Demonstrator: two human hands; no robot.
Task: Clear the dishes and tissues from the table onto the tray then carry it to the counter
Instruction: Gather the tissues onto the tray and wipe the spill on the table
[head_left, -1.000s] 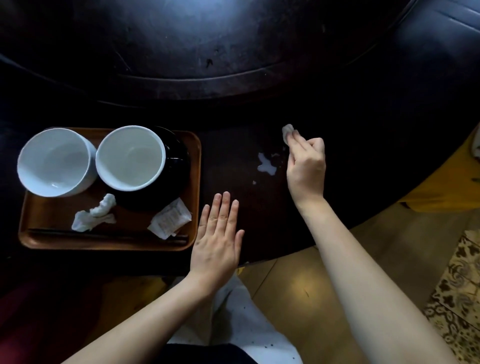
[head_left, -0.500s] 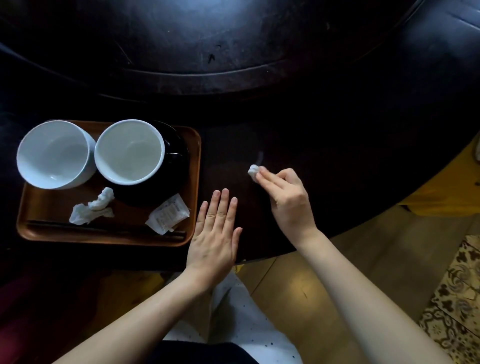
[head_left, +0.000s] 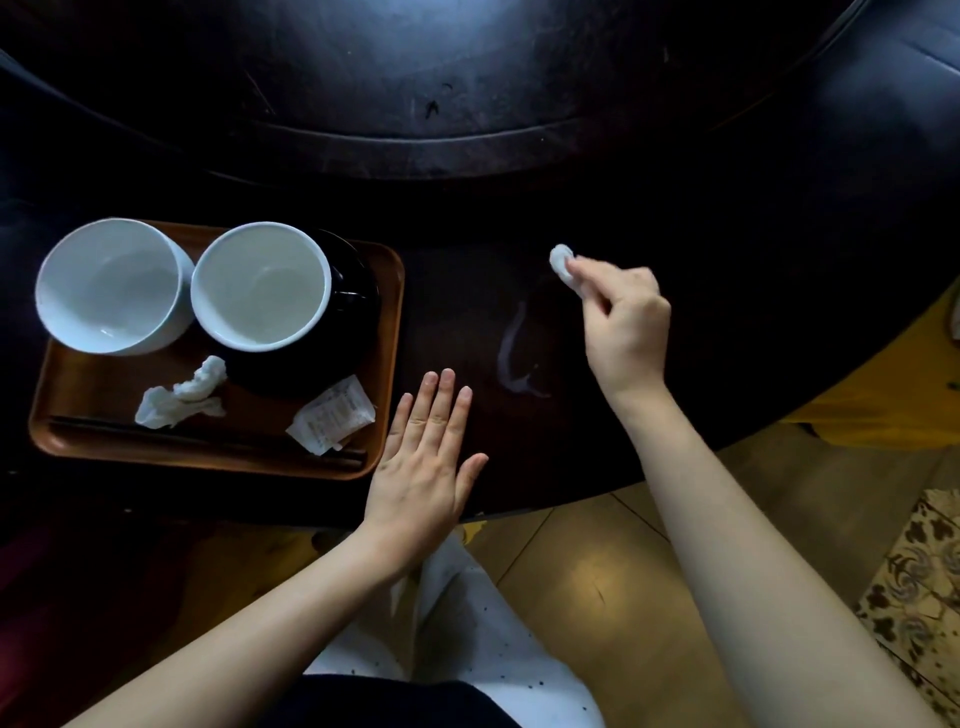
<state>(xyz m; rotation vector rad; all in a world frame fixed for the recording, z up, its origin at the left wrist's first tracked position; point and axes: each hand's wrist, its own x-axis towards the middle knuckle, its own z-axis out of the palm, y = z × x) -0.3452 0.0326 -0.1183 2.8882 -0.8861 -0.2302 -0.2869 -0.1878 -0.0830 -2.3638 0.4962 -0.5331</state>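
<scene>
A brown tray (head_left: 387, 291) lies on the dark table at the left. On it stand two white bowls (head_left: 111, 286) (head_left: 260, 286), the right one on a black plate (head_left: 353, 322). A crumpled tissue (head_left: 182, 395), a white wrapper (head_left: 332, 415) and dark chopsticks (head_left: 208, 441) also lie on the tray. My right hand (head_left: 623, 322) pinches a small wad of tissue (head_left: 562, 262) against the table, right of the tray. A thin wet smear (head_left: 514, 353) shows on the table beside it. My left hand (head_left: 426, 462) rests flat, fingers apart, by the tray's right edge.
The round dark table (head_left: 727, 208) has a raised inner disc (head_left: 467, 78) at the back. Its near edge curves above a tan tiled floor (head_left: 597, 571). A patterned rug (head_left: 919, 587) lies at the lower right, something yellow (head_left: 883, 410) at the right.
My right hand swept the tissue wad leftward over the white spill, then back up and to the right. The puddle is reduced to a thin smear. My left hand stayed flat.
</scene>
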